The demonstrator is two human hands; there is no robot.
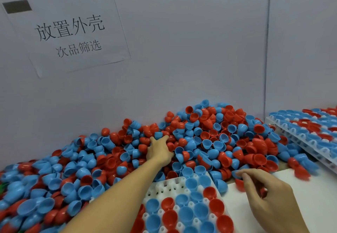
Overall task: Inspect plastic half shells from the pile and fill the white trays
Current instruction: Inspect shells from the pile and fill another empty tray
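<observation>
A deep pile of red and blue plastic half shells [200, 138] is heaped against a grey wall, spreading across the counter toward the person. They look thin, hollow and very light, stiff enough to keep their cup shape, with smooth glossy skins that would likely slide from a loose hold; the rim seems the surest place to pinch one, thumb inside and finger outside. The left hand [159, 150] reaches far into the middle of the pile, fingers buried among the shells; whether its grip has closed on one I cannot tell. The right hand [264, 194] hovers near the pile's front edge over a white sheet [313, 187], its fingers curled in a grip on red shells [240, 184], blurred. Directly below, a white tray [164, 190] is partly filled, shells sitting open side up, with empty pockets at its far left corner. At the far right a stack of filled trays [310, 129] stands. A paper sign [73, 32] with Chinese characters is on the wall.
</observation>
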